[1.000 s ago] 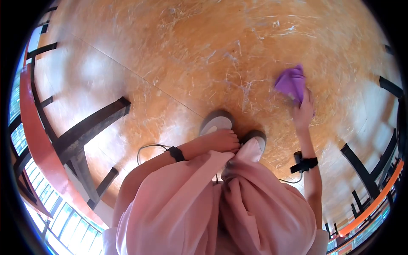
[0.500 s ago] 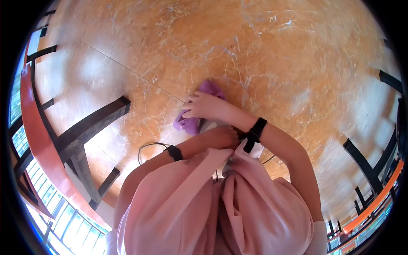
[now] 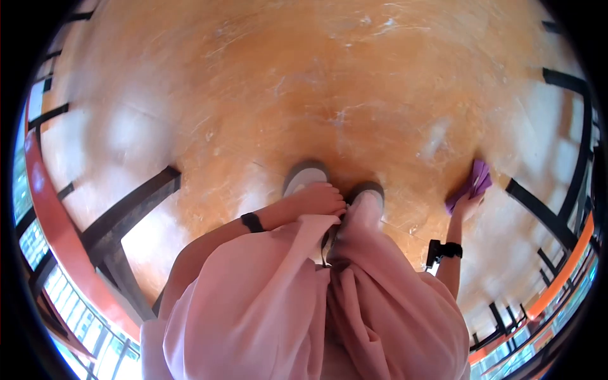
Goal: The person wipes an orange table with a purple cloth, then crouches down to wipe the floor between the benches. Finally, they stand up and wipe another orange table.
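Out to the right, my right hand [image 3: 469, 206] grips a purple cloth [image 3: 475, 183]. The cloth is bunched and lies against the orange-brown marbled floor [image 3: 342, 82]. Close in front of my body, my left hand [image 3: 318, 199] is closed, with its fingers curled in beside the pink clothing [image 3: 253, 278] over my knees. What it holds, if anything, is hidden. A grey-soled shoe [image 3: 306, 172] shows just beyond my left hand, and the other shoe [image 3: 370, 196] is to its right.
On the left, a dark metal leg [image 3: 130, 202] stands beneath an orange-red edge [image 3: 60, 234]. Dark frame legs [image 3: 538, 206] and an orange edge [image 3: 560, 272] are on the right, near my right hand. Black straps circle both wrists.
My right hand has swept the purple cloth from in front of my feet out to the far right. Both shoes now show. The left hand stays close to my knees.
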`<state>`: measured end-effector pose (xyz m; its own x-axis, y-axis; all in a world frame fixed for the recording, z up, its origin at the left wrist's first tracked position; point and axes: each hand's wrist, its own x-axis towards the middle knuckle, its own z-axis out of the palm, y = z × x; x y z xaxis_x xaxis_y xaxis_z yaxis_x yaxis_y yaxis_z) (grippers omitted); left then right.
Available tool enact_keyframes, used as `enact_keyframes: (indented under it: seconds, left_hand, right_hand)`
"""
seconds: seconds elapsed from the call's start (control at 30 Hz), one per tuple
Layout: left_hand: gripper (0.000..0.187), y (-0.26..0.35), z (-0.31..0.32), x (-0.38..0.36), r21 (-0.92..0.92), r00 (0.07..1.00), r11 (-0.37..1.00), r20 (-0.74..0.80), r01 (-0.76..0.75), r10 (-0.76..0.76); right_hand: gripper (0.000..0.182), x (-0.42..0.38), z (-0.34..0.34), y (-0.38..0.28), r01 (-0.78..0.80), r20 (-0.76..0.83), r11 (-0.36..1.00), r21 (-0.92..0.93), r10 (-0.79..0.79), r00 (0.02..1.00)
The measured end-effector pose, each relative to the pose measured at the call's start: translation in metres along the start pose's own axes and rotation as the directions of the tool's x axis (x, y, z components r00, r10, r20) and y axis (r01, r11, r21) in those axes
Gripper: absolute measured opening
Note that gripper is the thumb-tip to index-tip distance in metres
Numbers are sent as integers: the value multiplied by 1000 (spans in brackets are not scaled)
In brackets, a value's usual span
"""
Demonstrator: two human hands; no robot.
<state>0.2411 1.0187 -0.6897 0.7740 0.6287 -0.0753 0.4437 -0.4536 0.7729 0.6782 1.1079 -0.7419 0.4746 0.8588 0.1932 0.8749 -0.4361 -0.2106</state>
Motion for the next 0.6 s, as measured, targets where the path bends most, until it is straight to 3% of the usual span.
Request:
enact_keyframes:
  seconds: [0.07, 0.13, 0.2, 0.23, 0.27, 0.3, 0.33, 0.37, 0.4, 0.43, 0.47, 0.5, 0.53, 0.57, 0.6]
  left_hand:
    - [20, 0, -7, 3, 20, 1000, 1000, 23, -5, 4]
    - [20, -2, -5, 5, 101, 997, 994, 67, -51, 44]
    - [18, -8, 2, 3, 40, 995, 998, 92, -53, 49]
    - [18, -6, 1, 7, 39, 992, 995, 95, -93, 89]
    - [18, -2, -3, 7, 9, 996, 1000, 84, -20, 19]
    - [19, 0, -5, 6, -20, 995, 998, 79, 62, -61]
    - [19, 0, -5, 5, -18, 995, 999, 88, 44, -43]
    - [21, 0, -4, 6, -18, 996, 999, 79, 51, -49]
    - [24, 0, -3, 7, -16, 996, 998, 66, 57, -56]
    - [24, 0, -3, 8, -15, 997, 999, 70, 39, -38]
    - [24, 2, -5, 8, -12, 997, 999, 64, 41, -40]
    - [23, 3, -6, 8, -9, 997, 999, 58, 42, -42]
    - [23, 4, -5, 8, -5, 997, 1000, 66, 31, -30]
    - [23, 5, -3, 7, 3, 996, 998, 65, 55, -55]
    - [22, 4, -3, 6, 13, 995, 996, 61, 83, -84]
  right_hand:
    - [48, -28, -10, 27, -125, -120, 992, -21, 121, 985]
    - [47, -47, -15, 22, -341, -125, 927, -157, 324, 938]
    - [45, -48, -12, -1, -244, -183, 933, -265, 200, 962]
    - [45, -42, -6, -15, -124, -204, 974, -188, 85, 975]
    - [45, -38, 4, -36, 6, -225, 994, -112, -31, 974]
    - [45, -32, -8, -85, 47, -124, 998, 38, -42, 991]
    - [48, -27, -4, -117, 127, -69, 984, 124, -119, 990]
    - [47, -25, -17, -165, 135, 139, 988, 79, -145, 980]
    - [46, -23, 30, -166, 469, 29, 881, 63, -471, 882]
    - [41, -31, -2, -229, 503, 67, 848, 169, -519, 852]
    - [38, -25, -23, -244, 319, 269, 864, 389, -438, 858]
    - [29, -42, 5, -294, 747, 10, 523, 411, -822, 570]
    - [25, -52, 13, -321, 753, 73, 333, 568, -931, 356]
    - [26, -79, 26, -337, 790, -103, 196, 581, -945, 311]
    - [27, -96, 16, -353, 846, -58, 183, 501, -968, 244]
